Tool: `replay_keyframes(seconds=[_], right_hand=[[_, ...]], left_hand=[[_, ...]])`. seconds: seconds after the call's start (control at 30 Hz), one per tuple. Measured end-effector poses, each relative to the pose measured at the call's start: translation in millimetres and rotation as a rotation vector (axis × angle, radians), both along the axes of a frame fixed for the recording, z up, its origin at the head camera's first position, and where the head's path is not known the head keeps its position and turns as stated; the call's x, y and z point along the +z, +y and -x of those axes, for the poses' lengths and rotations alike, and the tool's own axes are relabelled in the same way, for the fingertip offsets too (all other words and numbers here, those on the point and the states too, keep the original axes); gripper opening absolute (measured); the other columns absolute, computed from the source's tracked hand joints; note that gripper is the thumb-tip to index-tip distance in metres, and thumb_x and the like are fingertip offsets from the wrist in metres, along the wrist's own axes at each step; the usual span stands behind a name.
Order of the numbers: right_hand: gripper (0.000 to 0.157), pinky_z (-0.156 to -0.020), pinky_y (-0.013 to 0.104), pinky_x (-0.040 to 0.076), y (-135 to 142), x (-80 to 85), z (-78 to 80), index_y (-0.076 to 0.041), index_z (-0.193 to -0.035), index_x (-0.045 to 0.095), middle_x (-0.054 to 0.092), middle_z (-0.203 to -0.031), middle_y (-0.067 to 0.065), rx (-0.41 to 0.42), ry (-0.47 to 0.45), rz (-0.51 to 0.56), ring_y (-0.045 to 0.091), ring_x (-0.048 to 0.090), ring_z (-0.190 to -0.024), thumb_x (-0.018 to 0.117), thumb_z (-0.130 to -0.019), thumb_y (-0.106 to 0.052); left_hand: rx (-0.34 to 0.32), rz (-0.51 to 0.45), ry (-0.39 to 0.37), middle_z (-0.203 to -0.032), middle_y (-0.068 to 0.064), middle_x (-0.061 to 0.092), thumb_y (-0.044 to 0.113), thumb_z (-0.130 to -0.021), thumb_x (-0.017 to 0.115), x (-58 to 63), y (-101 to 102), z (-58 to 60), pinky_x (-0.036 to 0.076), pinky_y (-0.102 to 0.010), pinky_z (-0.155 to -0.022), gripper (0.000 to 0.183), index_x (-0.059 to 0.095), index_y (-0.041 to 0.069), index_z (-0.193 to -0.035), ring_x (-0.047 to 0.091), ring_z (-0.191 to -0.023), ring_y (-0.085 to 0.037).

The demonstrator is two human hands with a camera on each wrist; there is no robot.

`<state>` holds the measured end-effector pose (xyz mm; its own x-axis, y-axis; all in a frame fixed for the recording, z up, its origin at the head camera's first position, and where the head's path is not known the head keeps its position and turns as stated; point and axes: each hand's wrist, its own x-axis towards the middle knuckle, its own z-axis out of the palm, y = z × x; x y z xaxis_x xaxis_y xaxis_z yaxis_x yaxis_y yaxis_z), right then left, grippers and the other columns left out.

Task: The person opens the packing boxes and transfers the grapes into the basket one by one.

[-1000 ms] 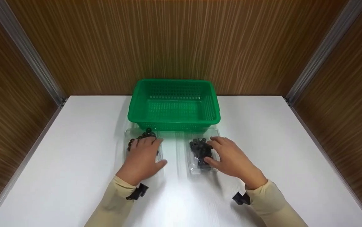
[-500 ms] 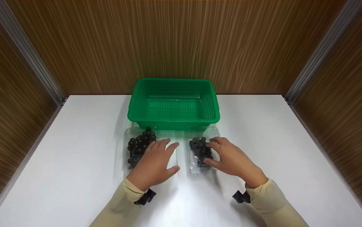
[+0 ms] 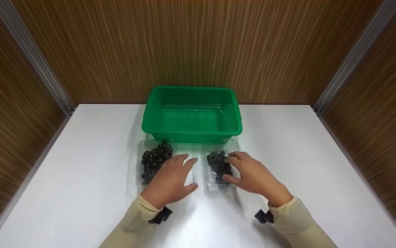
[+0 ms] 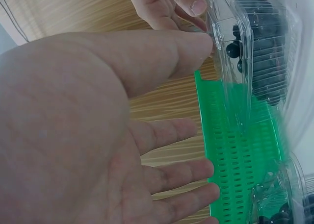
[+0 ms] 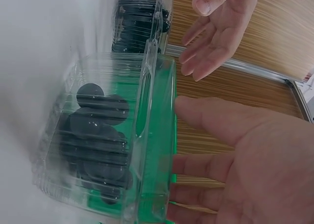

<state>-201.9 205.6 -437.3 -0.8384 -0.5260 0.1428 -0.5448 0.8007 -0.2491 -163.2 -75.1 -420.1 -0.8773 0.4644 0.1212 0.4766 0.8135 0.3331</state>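
Note:
Two clear plastic boxes of dark grapes lie side by side in the head view. In the left box (image 3: 138, 172), a bunch of grapes (image 3: 153, 159) shows past my left hand (image 3: 170, 181). That hand hovers over the box's right side, fingers spread and holding nothing. The right box (image 3: 215, 186) has a smaller bunch (image 3: 218, 162). Above its right part is my right hand (image 3: 253, 174), with thumb and fingers apart and loosely bent. In the right wrist view, my right thumb (image 5: 211, 113) and fingers reach to the box's rim without gripping anything.
A green perforated plastic basket (image 3: 192, 132) stands right behind both boxes, with nothing inside. The white table (image 3: 287, 137) is enclosed by wood-grain panels (image 3: 191, 44) at the back and both sides.
My left hand has moved right and slightly nearer to me, uncovering most of the left bunch of grapes. My right hand stays nearly still over the right box.

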Motion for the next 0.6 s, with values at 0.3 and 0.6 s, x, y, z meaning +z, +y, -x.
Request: replay_keyframes(seconds=[0.3, 0.6], right_hand=[[0.056, -0.105, 0.050, 0.051, -7.0, -3.8, -2.2, -0.007, -0.134, 0.066, 0.061, -0.138, 0.014, 0.009, -0.020, 0.007, 0.031, 0.059, -0.128, 0.075, -0.094, -0.044], [0.058, -0.107, 0.051, 0.048, -12.8, -6.5, -1.1, -0.009, -0.136, 0.065, 0.060, -0.140, 0.013, 0.024, 0.011, -0.015, 0.031, 0.056, -0.131, 0.074, -0.094, -0.048]], left_hand=[[-0.022, 0.008, 0.007, -0.150, -0.024, 0.050, 0.037, -0.094, 0.075, -4.2, 2.6, -2.6, 0.041, -0.059, -0.112, 0.069, 0.051, 0.006, -0.150, 0.047, -0.139, -0.043], [-0.001, 0.027, -0.014, -0.152, -0.022, 0.049, 0.041, -0.095, 0.074, -0.6, -0.4, -0.2, 0.043, -0.060, -0.110, 0.071, 0.049, 0.007, -0.152, 0.047, -0.139, -0.043]])
